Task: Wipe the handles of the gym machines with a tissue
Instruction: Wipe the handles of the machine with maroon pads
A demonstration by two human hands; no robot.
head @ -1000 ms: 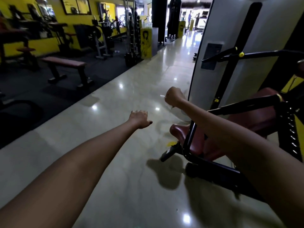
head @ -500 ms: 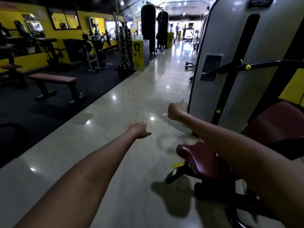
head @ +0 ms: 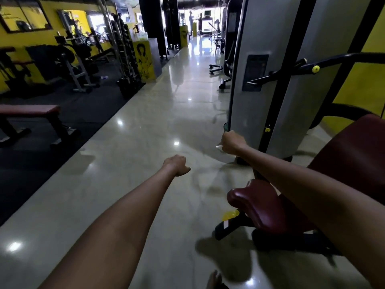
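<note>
Both my arms stretch forward over a shiny floor. My right hand (head: 231, 141) is curled into a fist around a white tissue (head: 218, 147), of which only a small end shows at the left of the fist. My left hand (head: 177, 164) is a loose fist, thumb out, holding nothing. To the right stands a grey weight machine (head: 268, 80) with a black handle bar (head: 287, 70) carrying a yellow knob. Neither hand touches it; the bar is well above my right hand.
A dark red padded seat (head: 268, 205) on a black frame stands low at right. A red flat bench (head: 29, 110) and racks stand on black matting at left. The polished aisle (head: 158, 126) runs ahead, with yellow stands and people far down it. A toe shows at the bottom edge.
The view has lifted and moved forward along the aisle, so the seat and machine sit lower and closer. Both fists keep their pose, the tissue still in my right hand.
</note>
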